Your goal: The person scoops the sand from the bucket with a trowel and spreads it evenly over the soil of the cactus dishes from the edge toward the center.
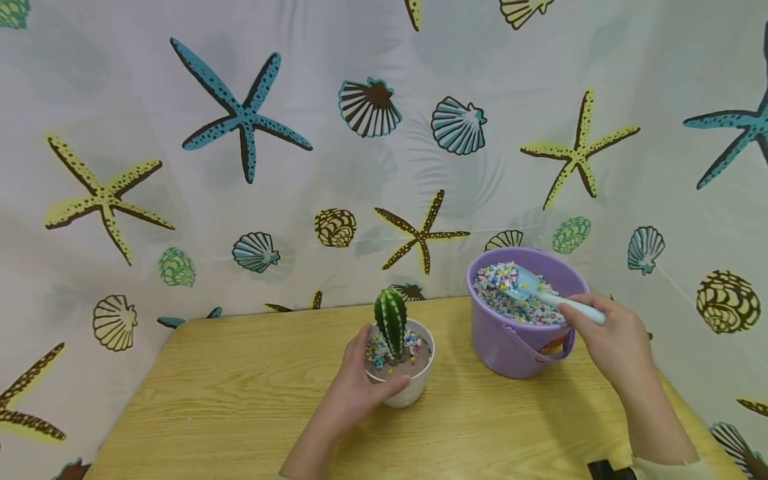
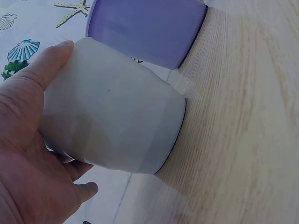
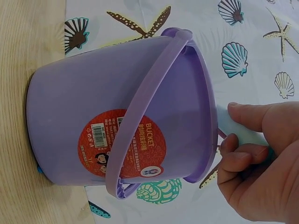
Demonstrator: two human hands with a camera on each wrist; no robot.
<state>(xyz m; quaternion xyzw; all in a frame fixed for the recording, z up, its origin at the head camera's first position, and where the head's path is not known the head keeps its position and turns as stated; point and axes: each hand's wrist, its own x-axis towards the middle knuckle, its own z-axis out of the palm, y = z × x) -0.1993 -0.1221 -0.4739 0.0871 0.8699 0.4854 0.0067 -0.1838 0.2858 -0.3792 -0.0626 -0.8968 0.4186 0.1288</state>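
My left hand [image 1: 355, 380] grips a white pot [image 2: 117, 107] from its left side, thumb in front and fingers round the back. A green cactus [image 1: 391, 321] stands upright in the pot, in brown soil partly covered with small coloured beads [image 1: 378, 352]. With its thumb and curled fingers, my right hand [image 1: 611, 337] holds a light blue scoop [image 1: 528, 283] by the handle. The scoop's blade is heaped with beads and lies over the bead fill inside a purple bucket [image 1: 504, 343]. In the right wrist view the bucket's rim hides the blade.
Both pot and bucket stand on a wooden table [image 1: 240, 380], the bucket to the right and farther back. Its purple handle [image 3: 145, 98] hangs down over a red label [image 3: 93, 140]. A curtain [image 1: 288, 167] printed with starfish and shells closes off the back and sides.
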